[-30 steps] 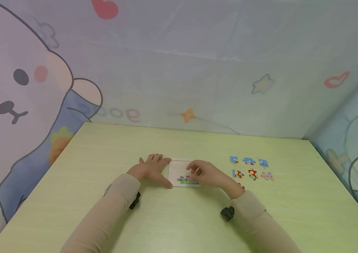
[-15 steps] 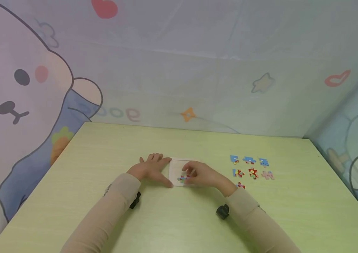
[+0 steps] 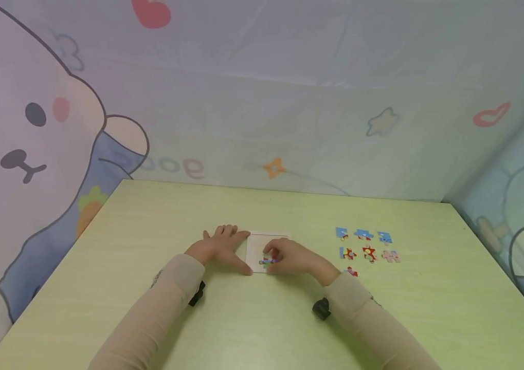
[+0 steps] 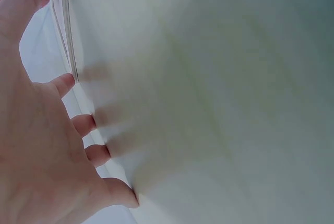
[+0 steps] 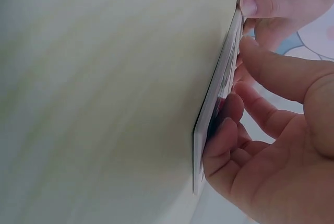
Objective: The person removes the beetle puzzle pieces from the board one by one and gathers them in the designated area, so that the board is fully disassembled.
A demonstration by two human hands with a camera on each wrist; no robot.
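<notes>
A white square puzzle tray (image 3: 255,245) lies flat on the table between the hands. My left hand (image 3: 220,250) is spread at its left side, thumb and index fingertips against the edge; in the left wrist view the other fingertips touch the tabletop. Over the lower right of the tray, my right hand (image 3: 296,257) has its fingers bent, thumb and index around a small colourful puzzle piece (image 3: 268,261). The right wrist view shows the curled fingers (image 5: 224,135) low over the tray's edge, with a bit of red beneath. The hand hides the tray's lower right part.
Several loose jigsaw pieces lie in rows to the right, among them a blue piece (image 3: 363,235), a red piece (image 3: 369,254) and a pink piece (image 3: 391,256). Another red piece (image 3: 350,272) is partly behind the right forearm. A printed curtain (image 3: 317,103) hangs behind the table.
My right hand has shifted left over the tray, covering pieces at its lower right that showed earlier. The left hand has stayed at the tray's left edge.
</notes>
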